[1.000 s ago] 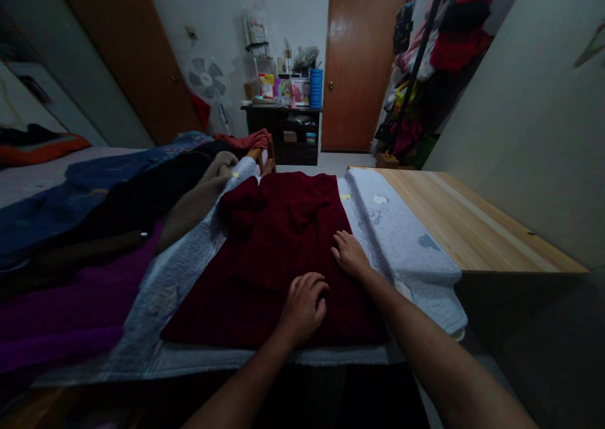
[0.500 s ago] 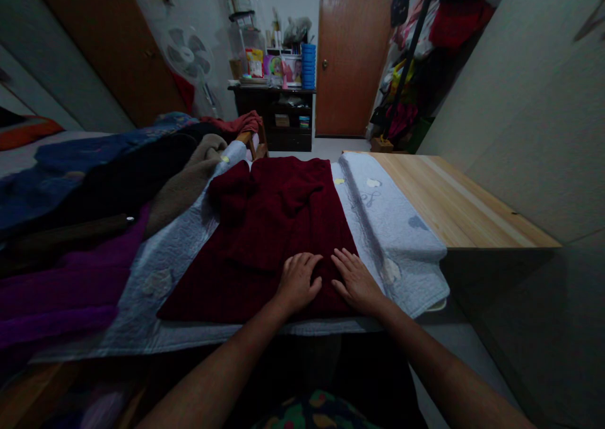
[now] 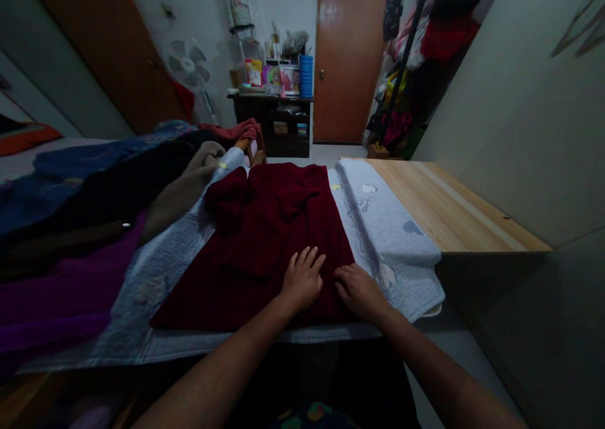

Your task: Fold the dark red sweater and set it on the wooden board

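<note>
A dark red garment (image 3: 265, 227) lies spread on a light grey-blue quilted cover (image 3: 378, 221), wide at the near side, with a bunched, folded part at its far left. My left hand (image 3: 303, 281) rests palm down on its near right part, fingers stretched out and slightly apart. Close to the garment's right edge, my right hand (image 3: 362, 292) has its fingers curled in against the cloth. The fingertips are partly hidden, but they seem to grip a bit of the fabric.
At the left lie piled clothes: a purple one (image 3: 70, 284), a brown one (image 3: 184, 186) and a blue one (image 3: 85, 167). A wooden board (image 3: 435, 202) extends on the right. Farther back are a fan (image 3: 190, 67), a dark cabinet (image 3: 271, 126) and a door (image 3: 347, 63).
My right hand's fingers have curled in from lying outstretched. My left hand has shifted slightly and turned, its fingers still spread. The view has tilted up a little.
</note>
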The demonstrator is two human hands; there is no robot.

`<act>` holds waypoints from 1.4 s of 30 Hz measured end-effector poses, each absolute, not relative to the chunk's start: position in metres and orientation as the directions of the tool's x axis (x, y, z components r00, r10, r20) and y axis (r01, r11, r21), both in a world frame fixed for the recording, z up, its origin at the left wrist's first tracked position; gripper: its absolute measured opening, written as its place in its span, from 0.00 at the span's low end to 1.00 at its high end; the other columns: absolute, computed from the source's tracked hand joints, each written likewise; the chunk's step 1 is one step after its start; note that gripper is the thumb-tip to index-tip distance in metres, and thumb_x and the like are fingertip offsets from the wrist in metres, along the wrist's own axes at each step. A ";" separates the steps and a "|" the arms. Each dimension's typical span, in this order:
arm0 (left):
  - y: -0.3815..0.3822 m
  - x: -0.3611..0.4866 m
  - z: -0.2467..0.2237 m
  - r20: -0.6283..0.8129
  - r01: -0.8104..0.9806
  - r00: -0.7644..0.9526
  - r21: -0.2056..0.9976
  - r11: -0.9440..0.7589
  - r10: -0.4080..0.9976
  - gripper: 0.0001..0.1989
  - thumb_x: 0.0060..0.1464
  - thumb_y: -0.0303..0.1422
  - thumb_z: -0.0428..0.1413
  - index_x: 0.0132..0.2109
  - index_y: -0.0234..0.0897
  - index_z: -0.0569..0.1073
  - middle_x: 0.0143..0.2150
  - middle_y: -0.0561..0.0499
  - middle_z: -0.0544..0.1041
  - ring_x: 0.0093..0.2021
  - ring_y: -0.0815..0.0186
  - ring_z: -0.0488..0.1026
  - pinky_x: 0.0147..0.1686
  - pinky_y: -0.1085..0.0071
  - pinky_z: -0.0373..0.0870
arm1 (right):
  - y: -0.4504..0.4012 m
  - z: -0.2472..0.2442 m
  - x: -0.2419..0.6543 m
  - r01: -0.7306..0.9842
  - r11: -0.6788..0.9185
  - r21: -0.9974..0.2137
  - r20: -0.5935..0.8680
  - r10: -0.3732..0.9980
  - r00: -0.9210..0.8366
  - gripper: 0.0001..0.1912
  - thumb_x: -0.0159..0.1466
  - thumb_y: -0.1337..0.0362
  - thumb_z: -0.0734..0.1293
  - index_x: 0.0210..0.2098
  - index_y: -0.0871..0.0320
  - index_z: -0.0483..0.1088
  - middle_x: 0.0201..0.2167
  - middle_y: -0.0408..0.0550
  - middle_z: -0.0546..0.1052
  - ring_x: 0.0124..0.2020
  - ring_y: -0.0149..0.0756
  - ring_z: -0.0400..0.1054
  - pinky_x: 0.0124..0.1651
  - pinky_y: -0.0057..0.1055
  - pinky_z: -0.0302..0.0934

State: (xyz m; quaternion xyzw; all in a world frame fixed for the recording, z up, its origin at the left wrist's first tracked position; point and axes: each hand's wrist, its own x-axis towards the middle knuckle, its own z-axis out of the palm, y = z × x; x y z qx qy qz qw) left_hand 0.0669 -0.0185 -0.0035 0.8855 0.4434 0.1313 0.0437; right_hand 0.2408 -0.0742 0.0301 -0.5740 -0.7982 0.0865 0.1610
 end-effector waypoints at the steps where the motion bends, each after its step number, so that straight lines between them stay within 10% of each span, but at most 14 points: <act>1: -0.018 0.066 -0.004 0.195 0.772 0.574 0.196 -0.605 0.795 0.27 0.56 0.32 0.49 0.63 0.44 0.61 0.68 0.50 0.57 0.68 0.57 0.49 0.64 0.53 0.47 | -0.062 0.034 0.241 0.888 0.316 -0.335 0.175 0.947 -0.271 0.12 0.64 0.69 0.60 0.42 0.58 0.73 0.42 0.51 0.77 0.47 0.39 0.69 0.54 0.36 0.62; 10: -0.004 0.038 0.018 0.140 0.704 0.622 0.331 -0.628 0.771 0.23 0.56 0.32 0.51 0.59 0.42 0.67 0.64 0.47 0.64 0.65 0.58 0.56 0.64 0.54 0.51 | 0.004 -0.002 0.224 0.934 0.267 -0.236 0.274 0.941 -0.199 0.25 0.65 0.63 0.60 0.60 0.61 0.62 0.64 0.55 0.61 0.66 0.48 0.50 0.64 0.47 0.48; 17: 0.017 -0.022 0.034 0.138 0.962 0.239 0.102 -0.254 0.961 0.33 0.48 0.35 0.56 0.62 0.33 0.63 0.65 0.35 0.59 0.66 0.45 0.51 0.61 0.43 0.47 | -0.001 -0.007 0.223 0.946 0.253 -0.201 0.272 0.943 -0.194 0.25 0.65 0.62 0.59 0.62 0.58 0.61 0.64 0.52 0.60 0.66 0.46 0.49 0.64 0.47 0.47; 22: 0.019 -0.038 0.033 -0.044 0.961 0.272 0.072 -0.268 0.961 0.33 0.45 0.24 0.53 0.61 0.31 0.64 0.63 0.36 0.65 0.62 0.53 0.62 0.58 0.57 0.59 | 0.001 -0.009 0.223 0.949 0.246 -0.197 0.269 0.944 -0.189 0.25 0.65 0.62 0.59 0.61 0.59 0.62 0.64 0.53 0.60 0.66 0.47 0.50 0.65 0.47 0.47; 28: 0.025 -0.041 0.059 0.071 0.963 0.157 0.212 -0.168 0.985 0.16 0.55 0.27 0.48 0.49 0.40 0.73 0.45 0.45 0.79 0.43 0.56 0.77 0.42 0.62 0.70 | 0.000 -0.010 0.223 0.950 0.246 -0.194 0.268 0.945 -0.190 0.25 0.65 0.62 0.60 0.61 0.59 0.61 0.64 0.53 0.60 0.66 0.47 0.50 0.65 0.46 0.46; 34: 0.022 -0.021 0.096 0.389 0.788 0.056 0.548 -0.280 0.919 0.13 0.59 0.39 0.50 0.46 0.40 0.73 0.39 0.50 0.80 0.37 0.62 0.77 0.39 0.69 0.70 | 0.000 -0.011 0.223 0.951 0.241 -0.195 0.271 0.945 -0.184 0.25 0.65 0.62 0.60 0.61 0.59 0.61 0.64 0.53 0.60 0.66 0.47 0.49 0.65 0.46 0.46; 42: -0.009 0.032 0.097 0.491 0.546 0.180 0.671 -0.502 0.852 0.09 0.59 0.37 0.52 0.43 0.40 0.73 0.39 0.50 0.77 0.39 0.65 0.75 0.41 0.70 0.70 | 0.001 -0.010 0.224 0.934 0.251 -0.253 0.281 0.943 -0.178 0.25 0.64 0.63 0.60 0.60 0.59 0.63 0.64 0.54 0.61 0.66 0.46 0.50 0.65 0.47 0.47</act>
